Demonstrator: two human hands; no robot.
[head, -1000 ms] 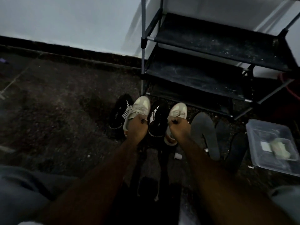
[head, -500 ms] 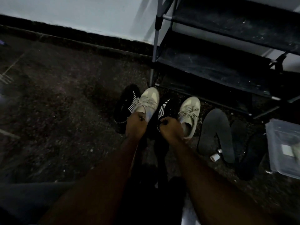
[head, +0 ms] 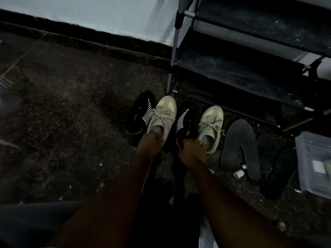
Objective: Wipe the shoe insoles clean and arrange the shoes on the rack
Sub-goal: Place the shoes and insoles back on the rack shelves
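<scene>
Two bare forearms reach forward from the bottom of the view over a dark, gritty floor. The left hand is curled shut on the heel rim of a cream lace-up sneaker. The right hand is also closed at the heels, between a black striped shoe and a second cream sneaker; which of the two it pinches cannot be told in the dim light. Another black striped shoe lies just left of the first sneaker, so the four sit in a row, toes pointing away.

To the right, dark insoles lie loose on the floor, with a small white cap-like item beside them and a clear plastic box at the right edge.

Just beyond the shoes stands a metal rack with dusty black shelves, bare as far as the view shows, against a pale wall.

The sneakers look light and soft-sided, so the stiffer heel rim seems the best place to lift them. The insoles look thin and floppy, better gripped mid-length.
</scene>
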